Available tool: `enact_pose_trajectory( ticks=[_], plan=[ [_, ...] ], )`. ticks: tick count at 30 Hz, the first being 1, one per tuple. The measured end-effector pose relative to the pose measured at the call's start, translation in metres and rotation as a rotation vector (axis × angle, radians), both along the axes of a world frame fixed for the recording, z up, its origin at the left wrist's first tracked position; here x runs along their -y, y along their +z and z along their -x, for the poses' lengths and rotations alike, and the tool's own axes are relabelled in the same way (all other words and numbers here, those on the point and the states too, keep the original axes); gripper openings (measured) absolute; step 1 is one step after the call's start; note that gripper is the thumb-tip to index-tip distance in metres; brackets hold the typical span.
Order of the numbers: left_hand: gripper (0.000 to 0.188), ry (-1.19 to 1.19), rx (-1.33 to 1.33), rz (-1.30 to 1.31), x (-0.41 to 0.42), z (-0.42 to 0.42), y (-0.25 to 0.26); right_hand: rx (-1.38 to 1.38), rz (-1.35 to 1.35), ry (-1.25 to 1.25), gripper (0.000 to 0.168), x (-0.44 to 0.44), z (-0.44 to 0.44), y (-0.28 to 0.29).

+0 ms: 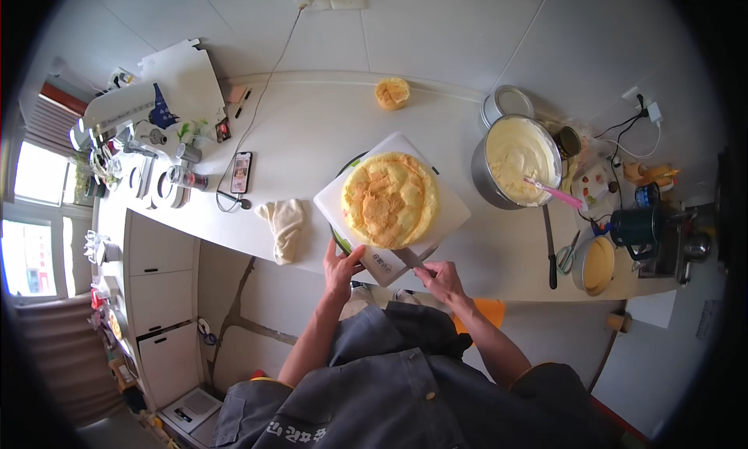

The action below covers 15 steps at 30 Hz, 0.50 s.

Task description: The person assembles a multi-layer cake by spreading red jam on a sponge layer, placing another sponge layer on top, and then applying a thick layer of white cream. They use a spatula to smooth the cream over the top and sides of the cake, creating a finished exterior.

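A round golden sponge cake (390,200) with a browned, cracked top sits on a white square board (450,212) bearing writing. Under the board, a round turntable with a green-edged rim (340,238) partly shows. My left hand (340,268) grips that rim at the near left, thumb and fingers on either side of it. In my right hand (442,279) is a flat metal blade (407,257), a spatula or knife. Its far end meets the cake's near edge; the tip is hidden there.
To the right stand a metal bowl of pale cream (517,156) with a pink-handled spatula (555,193), a black-handled knife (550,256), scissors (565,257) and a round cake tin (593,265). A cloth (283,230) and phone (241,172) lie left. A small cake (392,93) stands behind.
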<state>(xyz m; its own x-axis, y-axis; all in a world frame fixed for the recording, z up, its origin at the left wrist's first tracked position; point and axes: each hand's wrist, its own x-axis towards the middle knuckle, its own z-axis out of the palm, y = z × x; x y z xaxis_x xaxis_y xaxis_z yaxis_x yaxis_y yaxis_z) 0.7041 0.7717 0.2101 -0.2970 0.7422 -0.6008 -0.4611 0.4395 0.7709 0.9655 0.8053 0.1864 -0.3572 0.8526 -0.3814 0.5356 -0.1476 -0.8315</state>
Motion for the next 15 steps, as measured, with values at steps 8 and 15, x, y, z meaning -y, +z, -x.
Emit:
enact_pose_trajectory(
  ticks=[8,15],
  plan=[
    [0.071,-0.057,0.086,-0.091,-0.002,0.025,-0.014,-0.102,0.034,-0.189,0.028,0.039,0.022,-0.012],
    [0.079,-0.095,0.088,-0.079,-0.004,0.034,-0.036,0.092,-0.04,-0.213,0.028,0.049,0.044,0.006]
  ],
)
